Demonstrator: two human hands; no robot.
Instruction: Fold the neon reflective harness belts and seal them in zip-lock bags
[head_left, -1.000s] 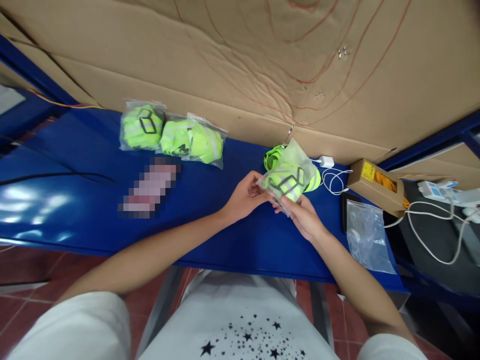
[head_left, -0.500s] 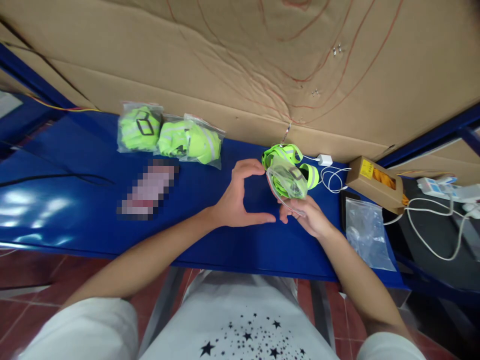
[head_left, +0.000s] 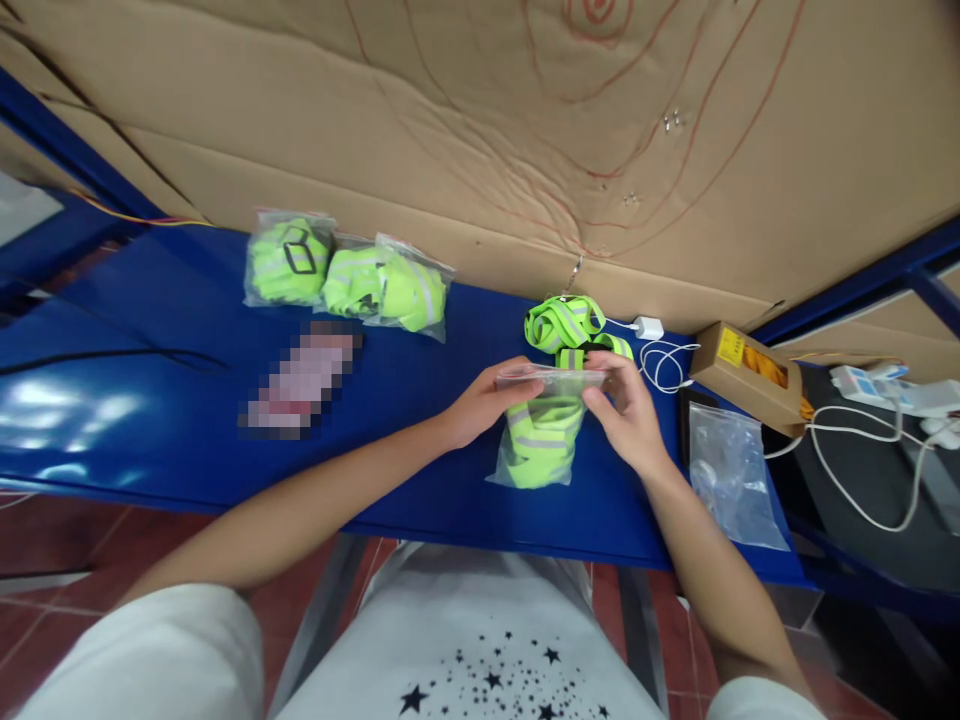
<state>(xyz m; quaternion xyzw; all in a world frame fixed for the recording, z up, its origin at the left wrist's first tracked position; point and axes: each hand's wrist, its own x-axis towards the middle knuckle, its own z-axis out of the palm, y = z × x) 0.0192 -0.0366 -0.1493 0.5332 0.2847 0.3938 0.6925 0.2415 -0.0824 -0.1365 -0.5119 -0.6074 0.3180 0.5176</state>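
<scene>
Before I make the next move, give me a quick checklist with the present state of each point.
1. Left hand gripping the held bag: ok, thumb over the top edge near its left end.
2. Right hand at the other end: ok for place, at the top right corner; firmness of grip, cannot tell.
3. Bagged strap below the top edge: ok, the yellow-green folds sit lower in the bag.
4. Top edge sealed along its length: cannot tell.
5. Loose straps well apart from the hands: not ok, they lie just beyond the bag, close to the right fingers.
6. Flat plastic bag apart from both hands: ok, at the table's right end.
</scene>
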